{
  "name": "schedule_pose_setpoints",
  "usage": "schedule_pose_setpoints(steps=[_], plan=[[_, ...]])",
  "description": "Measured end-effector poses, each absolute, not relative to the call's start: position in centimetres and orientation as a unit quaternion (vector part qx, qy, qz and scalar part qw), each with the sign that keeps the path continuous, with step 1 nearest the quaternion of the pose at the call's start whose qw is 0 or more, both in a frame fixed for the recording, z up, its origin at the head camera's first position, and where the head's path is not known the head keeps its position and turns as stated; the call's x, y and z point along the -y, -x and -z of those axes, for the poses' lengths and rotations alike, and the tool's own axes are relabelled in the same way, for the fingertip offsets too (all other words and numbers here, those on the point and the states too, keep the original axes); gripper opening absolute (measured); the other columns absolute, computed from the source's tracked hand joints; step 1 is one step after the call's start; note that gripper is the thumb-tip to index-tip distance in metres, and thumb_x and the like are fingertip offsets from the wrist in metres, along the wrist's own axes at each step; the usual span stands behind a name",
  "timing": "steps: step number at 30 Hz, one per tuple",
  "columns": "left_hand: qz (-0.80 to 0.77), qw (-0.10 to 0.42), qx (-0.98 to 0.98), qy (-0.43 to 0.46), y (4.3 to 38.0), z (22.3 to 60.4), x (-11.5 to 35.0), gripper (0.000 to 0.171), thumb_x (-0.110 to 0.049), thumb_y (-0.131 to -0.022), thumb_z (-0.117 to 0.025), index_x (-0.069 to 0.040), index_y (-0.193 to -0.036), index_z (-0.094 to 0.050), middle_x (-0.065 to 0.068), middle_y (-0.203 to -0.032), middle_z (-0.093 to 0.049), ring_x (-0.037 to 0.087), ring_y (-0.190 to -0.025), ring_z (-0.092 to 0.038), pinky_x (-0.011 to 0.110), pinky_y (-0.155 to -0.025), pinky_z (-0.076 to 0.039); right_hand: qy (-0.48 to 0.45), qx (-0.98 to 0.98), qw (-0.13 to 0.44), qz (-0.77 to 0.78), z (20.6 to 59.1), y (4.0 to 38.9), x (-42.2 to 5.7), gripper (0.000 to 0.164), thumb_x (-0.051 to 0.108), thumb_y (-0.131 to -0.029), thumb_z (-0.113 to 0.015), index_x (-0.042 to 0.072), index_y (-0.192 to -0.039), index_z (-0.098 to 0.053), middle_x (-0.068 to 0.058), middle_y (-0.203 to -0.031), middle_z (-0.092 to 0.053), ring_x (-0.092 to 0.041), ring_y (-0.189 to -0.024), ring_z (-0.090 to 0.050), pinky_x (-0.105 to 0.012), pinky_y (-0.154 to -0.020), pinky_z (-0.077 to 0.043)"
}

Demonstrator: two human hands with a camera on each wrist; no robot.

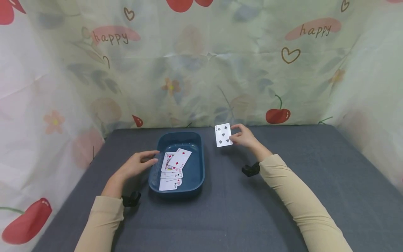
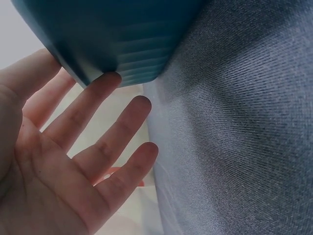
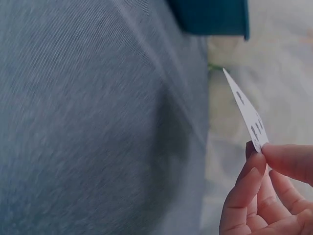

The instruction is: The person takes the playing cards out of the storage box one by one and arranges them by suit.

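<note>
Between thumb and fingers my right hand (image 1: 244, 136) pinches a playing card (image 1: 223, 134), a five of spades, held up by its right edge beyond the tray's right side. The right wrist view shows the same card (image 3: 247, 112) nearly edge-on above the cloth. My left hand (image 1: 136, 163) rests at the left rim of a blue tray (image 1: 203, 164), thumb and fingers extended. Seen from the left wrist, its fingers (image 2: 124, 117) are spread and fairly straight against the tray's outer wall (image 2: 122, 39). Inside the tray several playing cards (image 1: 171, 175) lie overlapping, face up, toward the left.
A dark grey cloth (image 1: 226, 210) covers the table under the tray. Printed fabric curtains (image 1: 201, 70) hang behind and at both sides. Black cameras are strapped at the left wrist (image 1: 131, 199) and right wrist (image 1: 251, 170).
</note>
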State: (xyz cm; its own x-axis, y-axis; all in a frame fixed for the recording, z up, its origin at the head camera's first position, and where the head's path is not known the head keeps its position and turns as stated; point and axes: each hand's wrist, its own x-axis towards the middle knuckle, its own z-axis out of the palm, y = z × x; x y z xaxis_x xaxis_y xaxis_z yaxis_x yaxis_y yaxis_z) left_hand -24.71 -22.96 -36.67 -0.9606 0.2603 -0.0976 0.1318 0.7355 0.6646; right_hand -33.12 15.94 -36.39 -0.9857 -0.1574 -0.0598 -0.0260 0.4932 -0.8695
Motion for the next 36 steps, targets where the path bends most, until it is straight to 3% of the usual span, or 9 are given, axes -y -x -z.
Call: schedule_pose_setpoints(steps=[3,8,15,19,29,36], plan=[[-0.349,0.089,-0.927,-0.108,24.8,36.8,23.0,0.049,-0.031,-0.096,-0.052,-0.009,-0.138,-0.045,0.023,-0.144,-0.040,0.044,-0.127,-0.045,0.055,-0.100,-0.041,0.041,-0.854,0.070,0.514,37.6,33.8,-17.0,0.052,0.008,-0.089,-0.059,0.000,-0.135,-0.037,-0.030,-0.112,-0.062,-0.021,-0.080,-0.065,-0.030,-0.074,-0.053],[-0.349,0.088,-0.927,-0.108,24.8,36.8,22.9,0.048,-0.031,-0.096,-0.052,-0.009,-0.138,-0.045,0.023,-0.144,-0.040,0.044,-0.127,-0.044,0.055,-0.101,-0.041,0.014,-0.838,0.078,0.540,39.4,35.2,-18.3,0.051,0.011,-0.085,-0.064,0.004,-0.130,-0.042,-0.016,-0.093,-0.069,-0.013,-0.068,-0.061,-0.026,-0.064,-0.051],[-0.350,0.089,-0.926,-0.107,24.8,36.8,22.8,0.048,-0.031,-0.096,-0.052,-0.009,-0.138,-0.045,0.022,-0.144,-0.041,0.044,-0.128,-0.044,0.056,-0.101,-0.040,-0.028,-0.845,0.098,0.526,38.9,34.5,-17.9,0.051,0.005,-0.089,-0.057,0.000,-0.135,-0.037,0.001,-0.073,-0.060,-0.006,-0.061,-0.055,-0.019,-0.058,-0.047],[-0.349,0.090,-0.927,-0.104,24.8,36.8,22.9,0.049,-0.032,-0.095,-0.052,-0.010,-0.139,-0.045,0.022,-0.144,-0.040,0.044,-0.128,-0.044,0.056,-0.101,-0.040,-0.028,-0.845,0.104,0.524,39.1,34.6,-17.8,0.050,0.005,-0.088,-0.057,-0.001,-0.135,-0.038,0.004,-0.069,-0.059,-0.004,-0.059,-0.055,-0.018,-0.057,-0.048],[-0.347,0.095,-0.928,-0.098,24.6,36.7,22.8,0.049,-0.032,-0.096,-0.052,-0.012,-0.140,-0.044,0.021,-0.145,-0.039,0.044,-0.129,-0.042,0.057,-0.101,-0.040,-0.021,-0.868,0.090,0.488,40.1,35.3,-17.8,0.044,0.005,-0.088,-0.057,-0.007,-0.128,-0.043,-0.006,-0.078,-0.064,-0.002,-0.053,-0.053,-0.015,-0.052,-0.045],[-0.347,0.090,-0.928,-0.101,24.6,36.8,23.0,0.048,-0.031,-0.096,-0.052,-0.011,-0.139,-0.044,0.021,-0.145,-0.039,0.044,-0.129,-0.042,0.057,-0.101,-0.039,-0.021,-0.884,0.078,0.461,40.1,35.2,-17.6,0.040,0.006,-0.088,-0.057,-0.006,-0.125,-0.047,-0.025,-0.106,-0.065,-0.005,-0.061,-0.056,-0.015,-0.057,-0.047]])
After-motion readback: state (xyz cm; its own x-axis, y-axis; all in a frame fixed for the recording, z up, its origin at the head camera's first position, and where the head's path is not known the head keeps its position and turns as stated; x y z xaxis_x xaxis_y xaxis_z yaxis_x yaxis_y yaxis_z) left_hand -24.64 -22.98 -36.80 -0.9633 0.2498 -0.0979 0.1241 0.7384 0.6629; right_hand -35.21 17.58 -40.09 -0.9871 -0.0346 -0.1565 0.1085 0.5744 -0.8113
